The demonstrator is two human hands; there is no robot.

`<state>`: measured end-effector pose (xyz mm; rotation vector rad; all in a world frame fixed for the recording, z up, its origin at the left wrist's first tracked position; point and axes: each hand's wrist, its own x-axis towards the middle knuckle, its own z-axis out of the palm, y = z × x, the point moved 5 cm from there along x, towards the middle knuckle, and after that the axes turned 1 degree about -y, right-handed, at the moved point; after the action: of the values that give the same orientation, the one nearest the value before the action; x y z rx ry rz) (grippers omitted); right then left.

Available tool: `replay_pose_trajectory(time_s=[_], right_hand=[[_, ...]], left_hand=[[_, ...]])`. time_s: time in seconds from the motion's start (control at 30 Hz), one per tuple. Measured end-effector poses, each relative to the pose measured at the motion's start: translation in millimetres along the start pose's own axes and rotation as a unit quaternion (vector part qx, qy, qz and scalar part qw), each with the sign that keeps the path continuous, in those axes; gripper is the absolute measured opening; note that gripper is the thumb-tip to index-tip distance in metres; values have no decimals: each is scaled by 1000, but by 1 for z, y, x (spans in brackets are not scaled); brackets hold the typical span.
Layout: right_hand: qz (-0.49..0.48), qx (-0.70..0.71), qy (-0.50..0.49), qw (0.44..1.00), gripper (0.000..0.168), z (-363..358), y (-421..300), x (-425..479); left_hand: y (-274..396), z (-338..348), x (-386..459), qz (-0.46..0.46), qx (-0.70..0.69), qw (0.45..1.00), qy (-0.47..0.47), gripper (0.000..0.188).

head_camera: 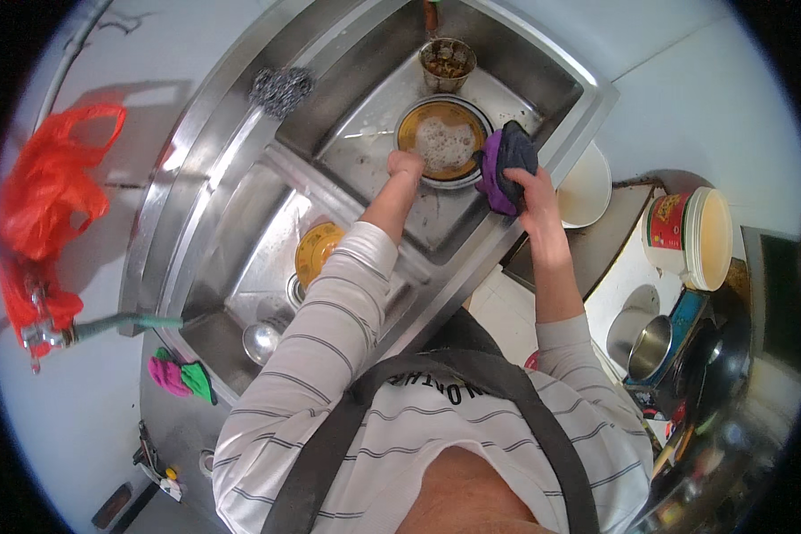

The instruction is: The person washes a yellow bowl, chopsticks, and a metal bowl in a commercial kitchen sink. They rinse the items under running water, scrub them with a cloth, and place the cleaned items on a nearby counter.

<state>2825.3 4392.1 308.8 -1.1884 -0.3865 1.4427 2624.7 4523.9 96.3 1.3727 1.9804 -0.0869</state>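
A round metal basin (400,127) with a yellow-brown inside and foamy water sits in the far sink compartment (350,157). At its near-left rim my left hand (407,163) is closed on the edge, its fingertips partly hidden. My right hand (537,190) grips a folded purple and dark grey cloth (507,167) over the basin's right side. Behind the basin stands a metal strainer cup (447,63) with brown bits inside. In the near compartment a yellow patterned dish (317,250) lies partly hidden by my left sleeve, near a shiny metal ladle bowl (261,344).
A steel wool scourer (282,92) rests on the sink's back ledge. At left are a tap with a green hose (130,322), a red plastic bag (53,187) and a pink-green cloth (180,377). At right stand a white bucket (587,187), a labelled tub (687,237) and a metal pot (649,347).
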Motion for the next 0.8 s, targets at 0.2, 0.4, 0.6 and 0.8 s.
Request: replay_pose_trajectory(time_s=[0.2, 0.4, 0.6, 0.8], right_hand=[[46, 18, 47, 998, 28, -40, -6, 30], [40, -66, 11, 997, 30, -36, 9, 80], [69, -43, 8, 997, 31, -30, 8, 90], [73, -62, 51, 994, 35, -28, 16, 100]], left_hand=[[25, 44, 39, 25, 299, 951, -80, 22], [22, 55, 12, -244, -280, 928, 29, 50], [32, 18, -49, -206, -394, 875, 192, 58], [34, 5, -29, -227, -480, 843, 88, 34]])
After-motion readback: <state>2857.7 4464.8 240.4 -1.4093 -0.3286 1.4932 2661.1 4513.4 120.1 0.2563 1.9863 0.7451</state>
